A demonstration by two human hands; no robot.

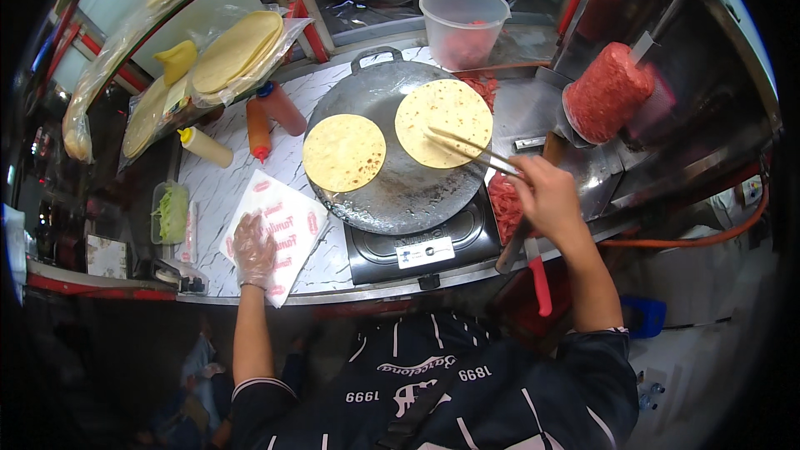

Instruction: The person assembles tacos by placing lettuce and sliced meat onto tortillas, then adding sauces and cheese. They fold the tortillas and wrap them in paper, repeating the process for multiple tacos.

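Fingers (247, 225) of the gloved left hand (255, 252) lie extended and open on a printed paper sheet (289, 237); fingers of the bare right hand (552, 200) are closed around metal tongs (482, 152).

Left to right, findings are as follows. Left of the gloved fingers, shredded greens (172, 212) sit in a clear tub (157, 188). Ahead and to the left of the same fingers stands a yellow-tipped bottle (208, 148) with pale contents; farther ahead, a stack of flatbreads (237, 52) rests on plastic. Directly ahead of them are an orange bottle (258, 129) and, just beside it, a red bottle (283, 110).

Between the two sets of fingers, a dark round griddle (408, 200) sits on a black stove (367, 265). Its left flatbread (344, 152), browned in spots, is ahead and to the right of the gloved fingers, apart from them. Its right flatbread (443, 108) lies left of and beyond the bare fingers, under the tong tips; whether the tips grip it cannot be determined.

Ahead of the bare fingers stands a translucent bucket (458, 10) with red contents. Red shreds (503, 204) lie just left of the right hand. Nearer the body than these fingers is a red-handled knife (540, 283). Ahead and to their right is a red meat cone (612, 87).
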